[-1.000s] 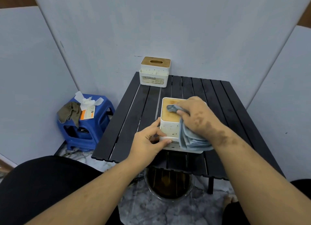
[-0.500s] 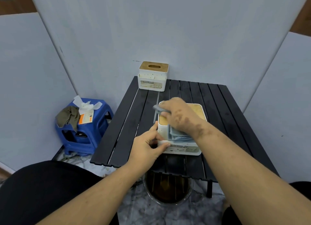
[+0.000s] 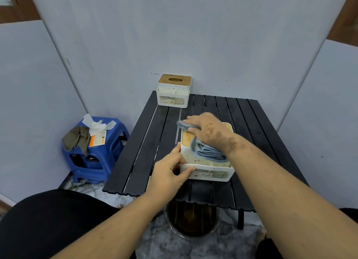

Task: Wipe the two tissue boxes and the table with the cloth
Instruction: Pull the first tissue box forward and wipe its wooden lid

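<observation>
1. The right hand (image 3: 208, 131) lies palm-down on the wooden lid of the near box (image 3: 207, 161), fingers closed on a blue-grey cloth (image 3: 208, 152) and pressing it to the lid.
2. One end of the cloth pokes out past the fingers over the box's far left corner; the rest bunches under the wrist and drapes down the near face.
3. The left hand (image 3: 170, 170) grips the box's near left corner, thumb on the front tray edge and fingers up the left side, closed on it.
4. The near box, white and speckled with a label low on the front, stands on the black slatted tabletop (image 3: 153, 142), towards its near middle.
5. The far box (image 3: 174, 91), same white body and wooden slotted lid, sits at the tabletop's back left corner by the wall, well apart from both hands.
6. A dark bucket (image 3: 191, 222) shows on the floor beneath the tabletop's near edge.
7. Left of the tabletop stands a blue stool (image 3: 98, 154) carrying a brown rag (image 3: 76, 139), a tissue pack and crumpled white tissue.
</observation>
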